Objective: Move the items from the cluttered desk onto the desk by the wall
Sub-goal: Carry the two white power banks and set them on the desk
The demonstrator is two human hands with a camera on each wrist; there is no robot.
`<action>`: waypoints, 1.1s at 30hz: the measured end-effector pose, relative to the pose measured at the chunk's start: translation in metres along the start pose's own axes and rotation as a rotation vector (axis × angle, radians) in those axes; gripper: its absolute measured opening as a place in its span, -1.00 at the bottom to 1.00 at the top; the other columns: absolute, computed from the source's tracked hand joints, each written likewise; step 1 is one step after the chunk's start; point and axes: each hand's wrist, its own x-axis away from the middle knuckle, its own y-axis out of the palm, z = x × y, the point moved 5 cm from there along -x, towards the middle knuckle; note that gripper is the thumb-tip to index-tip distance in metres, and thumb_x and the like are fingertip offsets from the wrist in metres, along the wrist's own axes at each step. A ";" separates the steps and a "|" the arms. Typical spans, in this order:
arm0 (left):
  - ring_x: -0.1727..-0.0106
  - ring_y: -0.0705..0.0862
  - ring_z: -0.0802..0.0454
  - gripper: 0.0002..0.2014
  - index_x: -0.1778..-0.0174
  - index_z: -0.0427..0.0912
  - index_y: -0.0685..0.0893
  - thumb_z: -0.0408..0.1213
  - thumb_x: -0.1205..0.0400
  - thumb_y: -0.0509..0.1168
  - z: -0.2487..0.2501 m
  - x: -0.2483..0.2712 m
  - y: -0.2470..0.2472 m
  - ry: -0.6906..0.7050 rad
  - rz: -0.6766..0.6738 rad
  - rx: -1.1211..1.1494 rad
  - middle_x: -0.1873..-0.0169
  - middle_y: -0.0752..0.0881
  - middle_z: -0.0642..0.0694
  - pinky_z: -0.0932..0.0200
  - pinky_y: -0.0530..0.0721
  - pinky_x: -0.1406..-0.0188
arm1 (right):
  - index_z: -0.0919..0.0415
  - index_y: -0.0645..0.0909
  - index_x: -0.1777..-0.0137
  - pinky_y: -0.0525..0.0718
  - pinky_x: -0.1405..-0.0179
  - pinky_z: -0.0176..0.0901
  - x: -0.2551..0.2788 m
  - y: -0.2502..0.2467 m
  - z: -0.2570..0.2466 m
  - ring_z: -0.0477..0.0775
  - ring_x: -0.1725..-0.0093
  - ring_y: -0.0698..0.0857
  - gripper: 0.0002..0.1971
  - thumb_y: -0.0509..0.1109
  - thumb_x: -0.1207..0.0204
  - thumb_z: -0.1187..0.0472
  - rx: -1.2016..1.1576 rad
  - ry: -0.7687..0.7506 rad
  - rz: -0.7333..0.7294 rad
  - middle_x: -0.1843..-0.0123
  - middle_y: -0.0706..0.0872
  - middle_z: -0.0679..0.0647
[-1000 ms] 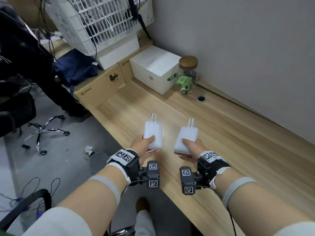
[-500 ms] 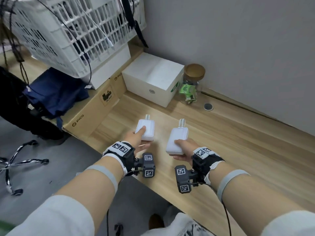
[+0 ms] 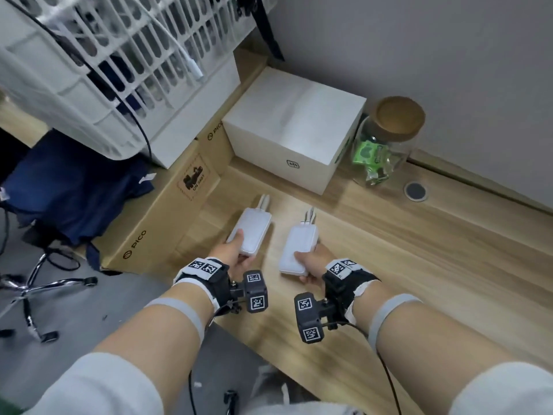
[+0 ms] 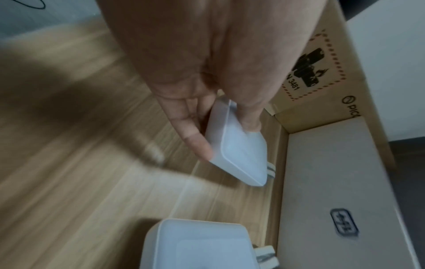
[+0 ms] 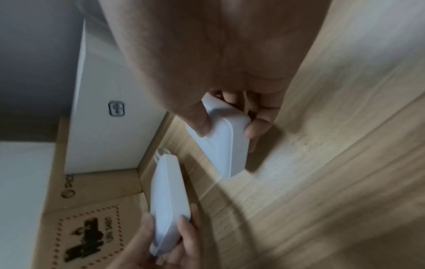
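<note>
I hold two flat white power banks with short white cables at their far ends, just above the wooden desk (image 3: 419, 259) by the wall. My left hand (image 3: 230, 254) grips the left power bank (image 3: 253, 230) by its near end, thumb on top. In the left wrist view the fingers pinch that power bank (image 4: 239, 154). My right hand (image 3: 311, 262) grips the right power bank (image 3: 299, 250) the same way, as the right wrist view shows on that power bank (image 5: 226, 145). Both point toward the white box (image 3: 293, 127).
A glass jar with a cork lid (image 3: 386, 139) stands by the wall beside the white box. A cable hole (image 3: 415, 191) lies to its right. A brown cardboard box (image 3: 167, 217) borders the desk's left end, with a white laundry basket (image 3: 98, 55) above and an office chair base (image 3: 33, 289) on the floor.
Both hands have carried the power banks forward and left along the desk, lower and closer to the white box and cardboard box. The grips have not changed.
</note>
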 end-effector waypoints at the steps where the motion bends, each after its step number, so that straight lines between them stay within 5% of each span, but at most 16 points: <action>1: 0.17 0.72 -0.16 -0.53 -0.42 -0.28 0.45 -0.11 -0.68 0.35 0.002 -0.009 -0.002 -0.020 -0.002 0.009 -0.13 0.69 -0.34 0.13 0.79 0.56 | 0.35 0.40 -0.44 0.66 0.60 -0.15 -0.003 0.005 -0.005 0.19 0.43 0.67 -0.59 0.31 -0.63 0.26 0.019 -0.008 0.013 -0.19 0.70 0.43; 4: 0.08 0.75 -0.24 -0.59 -0.47 -0.29 0.47 -0.32 -0.70 0.32 0.015 -0.036 -0.009 0.025 -0.036 -0.012 -0.23 0.67 -0.36 -0.03 0.84 0.34 | 0.47 0.45 -0.36 0.85 0.16 0.20 -0.008 0.023 -0.025 0.34 0.23 0.81 -0.62 0.30 -0.59 0.30 0.033 -0.010 0.047 -0.03 0.70 0.36; 8: -0.13 0.75 -0.32 -0.72 -0.17 -0.16 0.67 -0.55 -0.62 0.26 0.041 -0.053 -0.018 0.148 -0.096 0.010 -0.19 0.71 -0.35 -0.11 0.80 0.01 | 0.32 0.32 -0.41 0.86 0.24 0.17 -0.008 0.045 -0.055 0.38 0.02 0.80 -0.50 0.37 -0.51 0.28 0.022 -0.016 0.055 -0.24 0.60 0.28; 11: -0.21 0.70 -0.31 -0.72 -0.15 -0.18 0.63 -0.58 -0.61 0.30 0.052 -0.057 -0.020 0.160 -0.108 0.141 -0.24 0.65 -0.36 -0.12 0.78 -0.12 | 0.26 0.33 -0.39 0.86 0.17 0.23 -0.009 0.060 -0.073 0.40 0.03 0.83 -0.44 0.44 -0.43 0.19 0.012 -0.021 0.027 -0.22 0.63 0.26; 14: -0.25 0.69 -0.22 -0.74 -0.07 -0.07 0.61 -0.54 -0.62 0.33 0.059 -0.058 -0.023 0.158 -0.095 0.203 -0.27 0.65 -0.30 -0.05 0.72 -0.25 | 0.26 0.45 -0.39 0.81 0.05 0.39 -0.034 0.070 -0.076 0.34 0.05 0.85 -0.22 0.52 -0.13 0.03 -0.010 -0.057 0.016 -0.12 0.76 0.25; 16: -0.25 0.69 -0.10 -0.71 0.02 0.07 0.61 -0.50 -0.63 0.33 0.062 -0.056 -0.025 0.150 -0.106 0.186 -0.25 0.68 -0.18 -0.01 0.67 -0.29 | 0.24 0.49 -0.34 0.78 -0.08 0.37 -0.023 0.076 -0.089 0.25 -0.08 0.79 -0.34 0.53 -0.22 0.08 -0.038 -0.078 0.015 -0.14 0.74 0.19; 19: -0.15 0.72 0.02 -0.70 0.01 0.16 0.63 -0.44 -0.65 0.32 0.064 -0.050 -0.030 0.128 -0.127 0.124 -0.14 0.75 -0.02 -0.05 0.65 -0.18 | 0.14 0.52 -0.34 0.80 -0.11 0.22 -0.015 0.080 -0.100 0.18 -0.17 0.67 -0.63 0.41 -0.54 0.24 -0.072 -0.090 -0.005 -0.17 0.67 0.12; 26: 0.21 0.78 -0.06 -0.75 -0.22 -0.15 0.73 -0.35 -0.62 0.38 0.062 -0.036 -0.025 0.119 -0.205 0.094 -0.02 0.81 -0.20 0.14 0.72 0.36 | -0.10 0.31 -0.61 0.78 -0.13 0.29 -0.012 0.089 -0.116 0.26 -0.09 0.70 -0.35 0.36 -0.52 0.22 0.047 -0.137 -0.083 -0.24 0.62 0.17; 29: 0.07 0.81 -0.11 -0.71 -0.20 -0.19 0.76 -0.32 -0.55 0.43 0.062 -0.032 -0.022 0.116 -0.216 0.090 -0.08 0.82 -0.23 0.08 0.74 0.19 | -0.01 0.50 -0.41 0.74 -0.21 0.33 -0.013 0.086 -0.120 0.24 -0.15 0.71 -0.57 0.37 -0.55 0.24 0.002 -0.132 -0.088 -0.18 0.68 0.15; 33: -0.04 0.79 -0.03 -0.81 -0.13 -0.21 0.70 -0.46 -0.65 0.31 0.069 -0.030 -0.026 0.156 -0.159 0.203 -0.11 0.80 -0.21 0.18 0.73 0.10 | 0.12 0.51 -0.42 0.73 -0.23 0.28 -0.014 0.083 -0.119 0.22 -0.22 0.70 -0.61 0.38 -0.59 0.25 -0.138 -0.088 -0.139 -0.34 0.65 0.19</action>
